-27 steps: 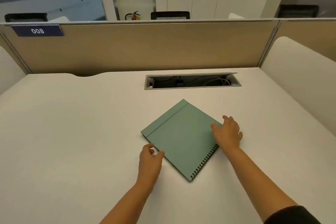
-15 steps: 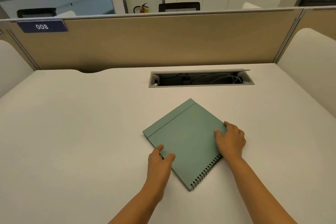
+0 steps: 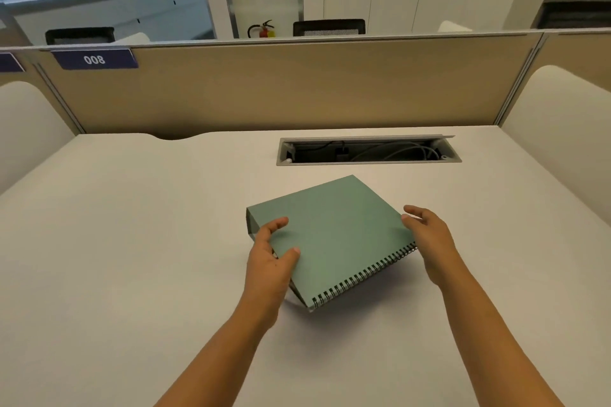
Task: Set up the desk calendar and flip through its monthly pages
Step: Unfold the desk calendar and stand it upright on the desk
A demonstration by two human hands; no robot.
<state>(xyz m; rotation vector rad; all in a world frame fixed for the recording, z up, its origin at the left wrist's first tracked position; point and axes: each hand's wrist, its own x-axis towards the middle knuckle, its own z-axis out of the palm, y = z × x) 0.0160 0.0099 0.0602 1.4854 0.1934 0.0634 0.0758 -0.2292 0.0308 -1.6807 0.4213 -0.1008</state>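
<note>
A green spiral-bound desk calendar point(image 3: 334, 235) is tilted above the white desk point(image 3: 132, 241), its black wire binding along the near right edge and raised off the surface. My left hand point(image 3: 269, 261) grips its near left edge, thumb on the cover. My right hand point(image 3: 426, 238) holds the right corner by the binding, fingers curled against the edge. The pages inside are hidden by the closed cover.
An open cable slot point(image 3: 367, 150) with wires lies in the desk just beyond the calendar. A tan partition point(image 3: 297, 86) marked 008 walls off the back. Curved white side panels point(image 3: 562, 129) stand on both sides.
The calendar lay flat before; both hands have closed on its edges, lifted the bound edge off the desk and turned it somewhat.
</note>
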